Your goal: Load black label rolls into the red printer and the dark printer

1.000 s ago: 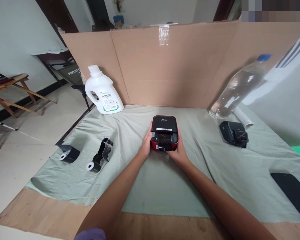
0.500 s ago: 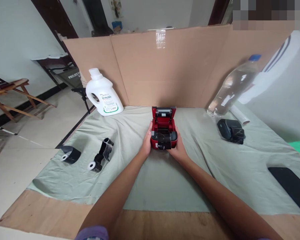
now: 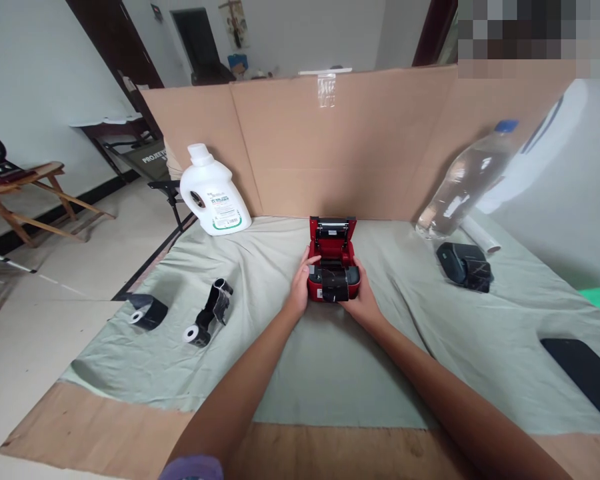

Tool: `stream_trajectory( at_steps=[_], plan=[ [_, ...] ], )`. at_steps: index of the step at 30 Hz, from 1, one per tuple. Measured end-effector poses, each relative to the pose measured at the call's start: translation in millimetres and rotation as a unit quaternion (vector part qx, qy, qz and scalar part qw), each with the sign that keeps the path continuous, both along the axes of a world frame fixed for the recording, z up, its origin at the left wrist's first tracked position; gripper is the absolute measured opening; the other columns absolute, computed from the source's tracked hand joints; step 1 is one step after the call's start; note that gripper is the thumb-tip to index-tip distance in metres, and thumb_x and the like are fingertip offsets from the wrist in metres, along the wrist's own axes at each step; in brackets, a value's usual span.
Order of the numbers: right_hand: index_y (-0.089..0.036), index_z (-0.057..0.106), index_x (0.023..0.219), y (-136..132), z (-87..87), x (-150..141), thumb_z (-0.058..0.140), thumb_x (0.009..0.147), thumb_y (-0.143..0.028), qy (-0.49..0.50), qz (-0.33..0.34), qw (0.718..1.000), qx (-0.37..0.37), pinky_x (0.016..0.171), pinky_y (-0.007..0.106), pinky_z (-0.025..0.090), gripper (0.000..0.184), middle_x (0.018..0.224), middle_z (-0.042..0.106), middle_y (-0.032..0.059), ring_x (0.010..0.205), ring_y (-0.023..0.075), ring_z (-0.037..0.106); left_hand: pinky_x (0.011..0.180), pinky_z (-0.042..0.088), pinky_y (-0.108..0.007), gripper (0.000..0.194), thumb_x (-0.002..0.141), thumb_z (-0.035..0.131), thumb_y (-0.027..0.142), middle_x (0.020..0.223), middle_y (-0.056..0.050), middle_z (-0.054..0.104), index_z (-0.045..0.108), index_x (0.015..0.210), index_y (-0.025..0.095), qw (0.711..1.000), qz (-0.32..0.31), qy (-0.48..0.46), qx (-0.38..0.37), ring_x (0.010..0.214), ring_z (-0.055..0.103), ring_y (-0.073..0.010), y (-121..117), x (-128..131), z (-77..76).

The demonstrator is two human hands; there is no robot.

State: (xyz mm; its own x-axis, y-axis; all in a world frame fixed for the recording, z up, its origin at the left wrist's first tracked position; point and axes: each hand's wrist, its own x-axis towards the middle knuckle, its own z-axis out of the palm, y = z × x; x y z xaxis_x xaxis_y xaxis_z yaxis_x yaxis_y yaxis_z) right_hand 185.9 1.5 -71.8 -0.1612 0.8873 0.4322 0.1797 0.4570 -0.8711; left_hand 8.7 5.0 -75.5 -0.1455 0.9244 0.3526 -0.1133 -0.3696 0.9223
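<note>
A small red and black printer (image 3: 333, 285), apparently a portable label or receipt printer, rests on the cloth in front of me with its lid (image 3: 333, 230) raised. A glossy black strip (image 3: 335, 283) lies over its front. My left hand (image 3: 300, 283) grips the printer's left side, fingers reaching over the edge toward the open compartment. Against the right side, my right hand (image 3: 364, 293) holds the printer, partly hidden behind it. To the left lie a black roll with a white core (image 3: 149, 312) and a partly unwound black roll (image 3: 199, 333).
A white detergent jug (image 3: 215, 193) and a clear bottle with a blue cap (image 3: 465, 180) lean at the cardboard wall (image 3: 340, 147). A black device (image 3: 464, 265), a white tube (image 3: 480, 235) and a dark phone (image 3: 583, 373) lie right, on the green cloth (image 3: 345, 380).
My left fingers have shifted from the printer's side to over its edge, by the open compartment. My right hand keeps its hold. The whole view has shifted slightly.
</note>
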Motion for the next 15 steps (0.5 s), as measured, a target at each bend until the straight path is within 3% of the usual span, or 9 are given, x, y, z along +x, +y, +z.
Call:
stream_trajectory(
  at_steps=[3,6,8,11,13,15],
  plan=[
    [-0.035,0.03,0.154,-1.8,-2.5,2.4,0.08,0.073,-0.04,0.006,0.008,1.0,-0.007,0.119,0.056,0.038,0.096,0.156,0.045,0.0116,0.141,0.0367,0.047,0.129,0.02,-0.04,0.049,0.101,0.038,0.057,0.166,0.005,0.031,0.071,0.121,0.026,1.0,-0.004,0.014,-0.009,0.155,0.028,-0.0244,-1.6,-1.3,1.4],
    [-0.031,0.041,0.15,-3.2,6.5,12.5,0.059,0.081,-0.031,0.008,0.002,1.0,-0.002,0.116,0.052,0.041,0.072,0.157,0.044,0.0073,0.143,0.031,0.045,0.129,0.019,-0.04,0.048,0.102,0.037,0.054,0.166,0.005,0.032,0.071,0.122,0.027,1.0,0.001,0.024,-0.007,0.155,0.028,-0.024,-3.6,-1.7,2.8],
    [-0.027,0.058,0.136,0.7,23.5,20.6,0.046,0.081,-0.023,-0.004,-0.029,0.999,0.014,0.11,0.046,0.046,0.056,0.149,0.054,0.0058,0.138,0.027,0.05,0.129,0.017,-0.041,0.047,0.102,0.037,0.053,0.165,0.005,0.034,0.071,0.123,0.027,1.0,0.006,0.026,-0.007,0.155,0.028,-0.0241,-4.6,-1.6,3.9],
    [-0.022,0.072,0.107,18.6,60.8,23.1,0.04,0.084,-0.018,-0.076,-0.058,0.995,0.02,0.102,0.04,0.05,0.039,0.116,0.074,0.007,0.114,0.0234,0.066,0.129,0.017,-0.041,0.047,0.102,0.037,0.052,0.165,0.004,0.034,0.071,0.124,0.027,0.999,0.006,0.03,-0.009,0.155,0.027,-0.0245,-5.1,-1.6,6.1],
    [-0.021,0.074,0.102,37.0,85.2,14.2,0.041,0.087,-0.018,-0.18,-0.022,0.983,-0.002,0.096,0.036,0.051,0.036,0.104,0.077,0.0071,0.102,0.0224,0.07,0.129,0.018,-0.04,0.049,0.102,0.036,0.051,0.166,0.003,0.033,0.07,0.127,0.025,0.999,0.004,0.033,-0.009,0.155,0.027,-0.0244,-4.5,-2.0,7.4],
    [-0.02,0.076,0.105,57.0,103.7,-1.8,0.046,0.088,-0.016,-0.336,0.054,0.94,-0.022,0.093,0.033,0.051,0.035,0.108,0.077,0.0076,0.102,0.0226,0.07,0.129,0.019,-0.039,0.051,0.101,0.037,0.05,0.167,0.001,0.031,0.068,0.131,0.023,0.999,-0.001,0.032,-0.007,0.155,0.027,-0.0245,-2.9,-2.5,7.6]
  ],
)
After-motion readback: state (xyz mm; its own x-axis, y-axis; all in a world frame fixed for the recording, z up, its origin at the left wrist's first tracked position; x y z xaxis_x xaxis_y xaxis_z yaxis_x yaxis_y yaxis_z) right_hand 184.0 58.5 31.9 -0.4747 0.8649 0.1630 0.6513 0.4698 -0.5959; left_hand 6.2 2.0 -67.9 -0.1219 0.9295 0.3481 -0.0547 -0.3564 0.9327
